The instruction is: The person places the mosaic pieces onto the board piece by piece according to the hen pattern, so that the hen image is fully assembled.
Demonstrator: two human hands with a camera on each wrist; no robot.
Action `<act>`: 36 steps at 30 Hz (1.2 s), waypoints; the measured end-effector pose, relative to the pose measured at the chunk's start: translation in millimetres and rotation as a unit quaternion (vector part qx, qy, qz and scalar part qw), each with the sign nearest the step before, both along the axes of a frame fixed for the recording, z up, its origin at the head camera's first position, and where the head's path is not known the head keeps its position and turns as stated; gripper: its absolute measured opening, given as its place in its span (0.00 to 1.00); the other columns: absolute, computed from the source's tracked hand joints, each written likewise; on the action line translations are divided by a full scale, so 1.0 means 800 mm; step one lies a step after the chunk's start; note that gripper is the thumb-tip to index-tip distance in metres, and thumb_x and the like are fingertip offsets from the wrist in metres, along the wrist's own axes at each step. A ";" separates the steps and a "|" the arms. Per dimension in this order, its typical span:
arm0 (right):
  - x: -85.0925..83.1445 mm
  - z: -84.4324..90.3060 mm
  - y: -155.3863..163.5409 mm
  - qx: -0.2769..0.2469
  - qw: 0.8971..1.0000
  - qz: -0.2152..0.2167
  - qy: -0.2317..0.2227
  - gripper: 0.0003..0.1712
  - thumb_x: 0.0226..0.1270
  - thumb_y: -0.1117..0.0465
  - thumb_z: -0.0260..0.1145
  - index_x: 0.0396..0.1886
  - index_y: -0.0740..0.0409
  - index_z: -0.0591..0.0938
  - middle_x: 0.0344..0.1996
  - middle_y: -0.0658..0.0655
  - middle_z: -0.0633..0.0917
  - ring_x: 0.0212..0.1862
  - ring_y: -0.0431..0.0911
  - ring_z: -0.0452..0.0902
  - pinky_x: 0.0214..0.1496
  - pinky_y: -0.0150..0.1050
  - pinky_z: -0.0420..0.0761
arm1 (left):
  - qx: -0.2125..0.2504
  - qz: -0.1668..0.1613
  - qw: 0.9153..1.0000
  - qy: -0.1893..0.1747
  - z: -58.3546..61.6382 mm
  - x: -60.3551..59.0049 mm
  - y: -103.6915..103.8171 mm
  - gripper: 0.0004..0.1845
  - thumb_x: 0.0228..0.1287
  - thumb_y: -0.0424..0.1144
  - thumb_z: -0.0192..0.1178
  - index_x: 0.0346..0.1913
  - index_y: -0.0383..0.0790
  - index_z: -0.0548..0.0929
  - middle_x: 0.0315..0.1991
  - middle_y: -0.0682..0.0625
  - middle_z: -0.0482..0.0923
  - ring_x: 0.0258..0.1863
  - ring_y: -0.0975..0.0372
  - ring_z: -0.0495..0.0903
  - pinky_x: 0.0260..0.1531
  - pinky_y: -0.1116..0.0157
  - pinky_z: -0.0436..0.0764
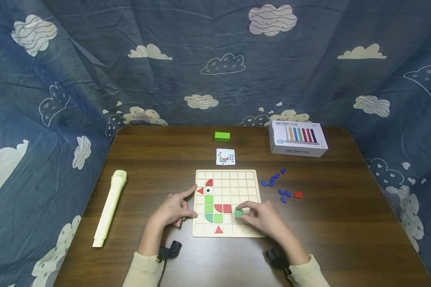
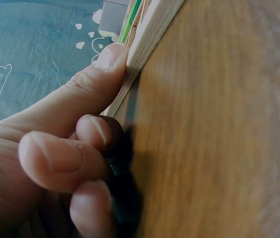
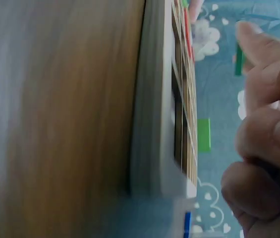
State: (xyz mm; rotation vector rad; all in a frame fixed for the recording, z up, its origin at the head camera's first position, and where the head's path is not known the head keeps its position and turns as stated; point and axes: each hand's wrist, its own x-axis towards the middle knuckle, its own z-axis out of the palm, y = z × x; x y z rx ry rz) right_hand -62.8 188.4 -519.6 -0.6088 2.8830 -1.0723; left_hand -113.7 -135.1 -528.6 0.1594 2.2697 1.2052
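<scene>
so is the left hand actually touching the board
Touching: the left wrist view shows the left hand with its thumb tip against the side of the board.

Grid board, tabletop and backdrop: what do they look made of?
Grid board: probably pale matte wood, judging by its striated edge.
Tabletop: brown wood or wood-look laminate; streaky grain, soft sheen.
Backdrop: likely printed fabric, given its creases and folds.
</scene>
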 end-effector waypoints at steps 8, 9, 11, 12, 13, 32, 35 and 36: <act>0.000 -0.001 -0.026 0.040 0.999 0.005 -0.029 0.13 0.57 0.49 0.77 0.43 0.38 0.88 0.10 0.36 0.68 0.15 0.28 0.57 0.18 0.25 0.58 | -0.002 0.001 1.000 -0.002 0.000 -0.001 0.000 0.52 0.49 0.46 0.78 0.77 0.64 0.60 0.17 0.48 0.79 0.07 0.62 0.74 0.08 0.65 0.76; 0.000 -0.001 -0.028 0.045 0.999 0.006 -0.031 0.13 0.57 0.49 0.77 0.43 0.38 0.88 0.10 0.36 0.68 0.15 0.28 0.57 0.18 0.25 0.58 | -0.001 0.000 1.000 -0.001 0.000 -0.001 0.000 0.52 0.49 0.46 0.78 0.77 0.64 0.60 0.17 0.48 0.79 0.07 0.62 0.74 0.08 0.65 0.76; 0.000 -0.005 -0.033 0.052 0.998 0.010 -0.031 0.12 0.57 0.49 0.76 0.42 0.38 0.89 0.10 0.35 0.67 0.16 0.27 0.57 0.18 0.25 0.58 | -0.001 -0.002 1.000 0.001 -0.001 -0.001 0.000 0.52 0.50 0.46 0.78 0.77 0.64 0.60 0.17 0.48 0.79 0.07 0.62 0.74 0.08 0.64 0.77; 0.001 -0.007 -0.035 0.054 0.998 0.011 -0.029 0.12 0.57 0.50 0.77 0.42 0.39 0.89 0.09 0.35 0.66 0.16 0.27 0.57 0.18 0.25 0.58 | 0.000 -0.003 1.000 0.001 -0.001 -0.002 0.000 0.52 0.50 0.46 0.78 0.77 0.64 0.60 0.17 0.48 0.79 0.06 0.62 0.74 0.08 0.64 0.77; 0.001 -0.009 -0.037 0.057 0.998 0.012 -0.027 0.12 0.57 0.50 0.77 0.42 0.39 0.89 0.09 0.35 0.66 0.16 0.27 0.57 0.18 0.25 0.59 | -0.001 -0.004 1.000 0.001 -0.001 -0.002 0.000 0.52 0.50 0.46 0.78 0.77 0.64 0.60 0.17 0.48 0.79 0.06 0.62 0.74 0.08 0.64 0.77; 0.000 -0.018 -0.046 0.107 0.994 -0.009 -0.005 0.14 0.56 0.46 0.76 0.43 0.37 0.89 0.08 0.36 0.62 0.14 0.29 0.53 0.18 0.28 0.55 | -0.005 -0.002 1.000 -0.001 0.000 -0.001 -0.001 0.52 0.49 0.46 0.78 0.77 0.64 0.60 0.17 0.47 0.79 0.06 0.62 0.74 0.08 0.64 0.77; 0.000 -0.018 -0.047 0.106 0.994 -0.012 -0.010 0.13 0.56 0.46 0.76 0.43 0.37 0.89 0.08 0.35 0.62 0.14 0.29 0.54 0.18 0.27 0.55 | -0.008 0.002 1.000 -0.002 0.001 -0.001 0.000 0.52 0.49 0.46 0.78 0.77 0.64 0.61 0.17 0.47 0.79 0.06 0.62 0.74 0.08 0.64 0.77; 0.000 -0.017 -0.047 0.105 0.994 -0.013 -0.014 0.13 0.57 0.46 0.76 0.42 0.37 0.89 0.08 0.35 0.62 0.14 0.29 0.54 0.18 0.27 0.55 | -0.009 0.002 1.000 -0.003 0.001 -0.001 0.000 0.52 0.49 0.46 0.78 0.77 0.64 0.61 0.17 0.47 0.79 0.06 0.62 0.74 0.08 0.65 0.77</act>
